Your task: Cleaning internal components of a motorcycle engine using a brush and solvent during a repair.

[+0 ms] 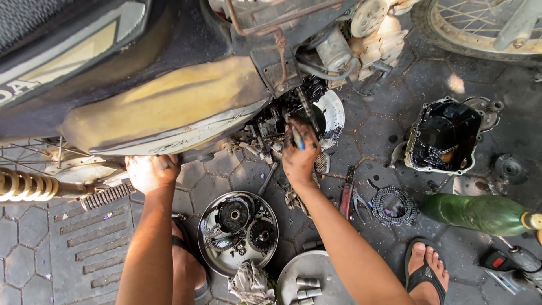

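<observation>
Two hands are at the motorcycle: your grease-blackened right hand (299, 155) is closed around a slim blue-handled tool (297, 137), its handle running up out of your fist. The tool's long axis stands nearly upright in view, its far end pointing into the opened black engine case (293, 107) just above your knuckles. Your left hand (151, 171) presses, fingers curled, against the underside of the worn cream-and-black body panel (164, 110), well apart from the tool.
</observation>
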